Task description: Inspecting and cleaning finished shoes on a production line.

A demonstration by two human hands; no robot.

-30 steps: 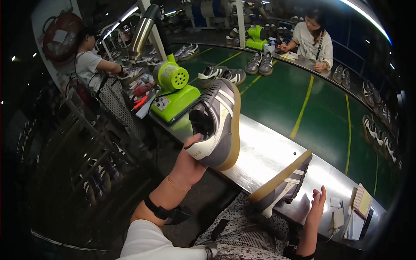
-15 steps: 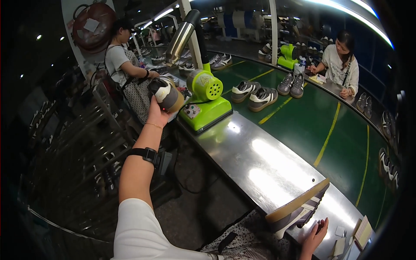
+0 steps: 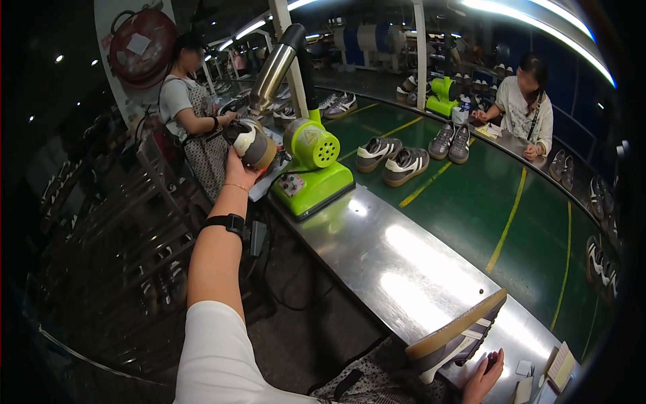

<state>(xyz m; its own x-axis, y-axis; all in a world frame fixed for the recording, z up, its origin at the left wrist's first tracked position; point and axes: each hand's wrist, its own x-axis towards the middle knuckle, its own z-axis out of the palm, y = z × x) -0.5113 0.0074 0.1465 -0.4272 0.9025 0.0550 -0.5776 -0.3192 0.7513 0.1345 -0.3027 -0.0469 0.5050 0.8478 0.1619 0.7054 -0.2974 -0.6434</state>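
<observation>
Faces a broad green belt (image 3: 464,209) with yellow lines and a long, shiny steel desk (image 3: 350,249), beyond and beneath a lime-green, round-housed blower (image 3: 316,183). Sees a grey, white-striped sneaker (image 3: 447,340) tipped on its side well right of the blower. Holds a grey, white-heeled sneaker (image 3: 247,143) just left of the blower, with left grip (image 3: 241,174) clamped on it. Has right grip (image 3: 483,379) near the tipped one, fingers parted.

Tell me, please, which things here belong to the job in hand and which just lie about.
Seemingly in use:
grey-and-white, brown-soled shoe in left hand
lime-green, metal-nozzled blower
matching shoe by right hand

Seemingly lying about:
dark round speck
pale rectangular notepad
</observation>
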